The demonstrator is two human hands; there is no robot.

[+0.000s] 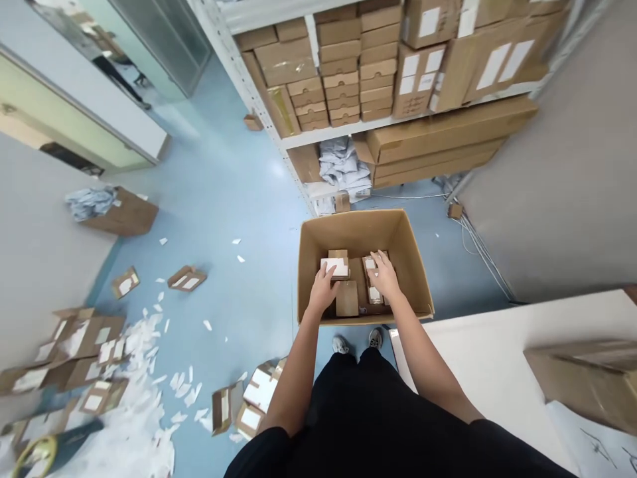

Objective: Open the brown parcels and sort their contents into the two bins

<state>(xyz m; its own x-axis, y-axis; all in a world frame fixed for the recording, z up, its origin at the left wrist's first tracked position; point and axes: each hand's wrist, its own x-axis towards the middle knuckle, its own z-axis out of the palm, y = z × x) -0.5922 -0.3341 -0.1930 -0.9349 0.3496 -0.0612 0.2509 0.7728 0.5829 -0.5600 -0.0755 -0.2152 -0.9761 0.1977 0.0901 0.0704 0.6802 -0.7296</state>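
Observation:
A large open cardboard carton (311, 232) stands before my feet, with several small boxes inside. My left hand (322, 291) reaches in on its left side, thumb and fingers closed about a small cardboard box with a white label (339, 269). Directly below that box, a plain brown box (347, 300) lies on the carton's bottom. On the right side, my right hand (385, 277) rests with spread fingers against the upper end of a narrow taped box with white labels (375, 293). Part of this narrow box is hidden under the hand.
Shelving (293, 141) with stacked boxes rises beyond the carton. A white table (478, 345) holding a cardboard box (587, 378) is at right. Opened boxes (87, 335) and paper scraps (144, 398) litter the floor at left. Cables (485, 255) run along the right wall.

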